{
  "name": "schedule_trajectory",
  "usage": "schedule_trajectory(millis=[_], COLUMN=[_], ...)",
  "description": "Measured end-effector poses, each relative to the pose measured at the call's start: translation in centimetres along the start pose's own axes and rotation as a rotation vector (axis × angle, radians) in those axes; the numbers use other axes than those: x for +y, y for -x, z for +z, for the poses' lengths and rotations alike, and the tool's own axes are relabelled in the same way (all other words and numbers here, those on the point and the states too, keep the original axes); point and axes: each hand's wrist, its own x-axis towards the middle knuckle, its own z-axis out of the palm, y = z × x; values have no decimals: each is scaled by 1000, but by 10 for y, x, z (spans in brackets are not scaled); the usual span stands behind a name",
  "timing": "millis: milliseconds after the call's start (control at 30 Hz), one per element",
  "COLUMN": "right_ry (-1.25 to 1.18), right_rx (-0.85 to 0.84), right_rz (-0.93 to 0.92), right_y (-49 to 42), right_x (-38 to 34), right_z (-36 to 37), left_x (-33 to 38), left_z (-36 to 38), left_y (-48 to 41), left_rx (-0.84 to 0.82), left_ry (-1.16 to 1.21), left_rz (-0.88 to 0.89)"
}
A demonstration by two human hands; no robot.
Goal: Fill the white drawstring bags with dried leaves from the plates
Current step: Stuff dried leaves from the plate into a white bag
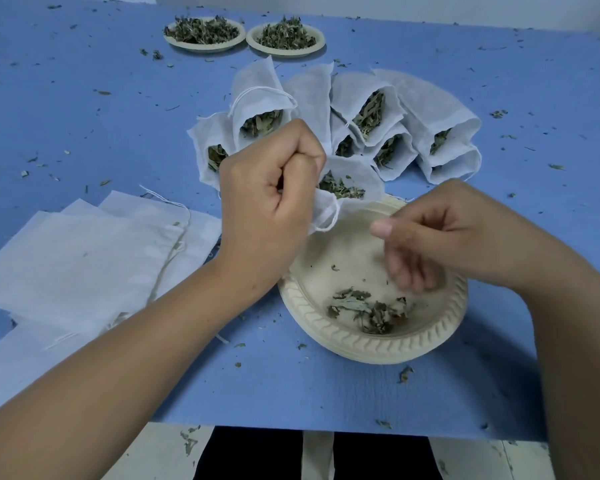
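My left hand (274, 188) grips the rim of a white drawstring bag (354, 174) and holds its mouth over the far edge of a cream plate (378, 344). Dried leaves show inside the bag's mouth. A small heap of dried leaves (368, 310) lies on the near part of the plate. My right hand (440, 233) hovers above the plate, blurred, fingers loosely curled with nothing visible in them. Behind, several filled white bags (388, 116) lie fanned out with leaves showing in their mouths.
A stack of flat empty bags (84, 265) lies at the left on the blue table (326, 386). Two full plates of leaves (204, 32) (285, 37) stand at the far edge. Leaf crumbs are scattered across the table and on the floor below the near edge.
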Motion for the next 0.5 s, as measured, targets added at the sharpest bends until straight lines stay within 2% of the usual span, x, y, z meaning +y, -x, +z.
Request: schedule_trajectory(millis=[100, 167, 333, 500], right_ry=[-16, -33, 90, 300], right_rx=[-210, -314, -109, -230], right_rz=[73, 36, -116, -139], right_y=[2, 2, 0, -6], right_x=[-2, -3, -5, -4], right_z=[1, 7, 6, 26], left_x=[-1, -1, -2, -3], left_z=[1, 1, 0, 1], left_y=[0, 0, -1, 0], left_rx=[-6, -10, 5, -11], left_ry=[4, 2, 4, 7], left_rz=[2, 9, -2, 4])
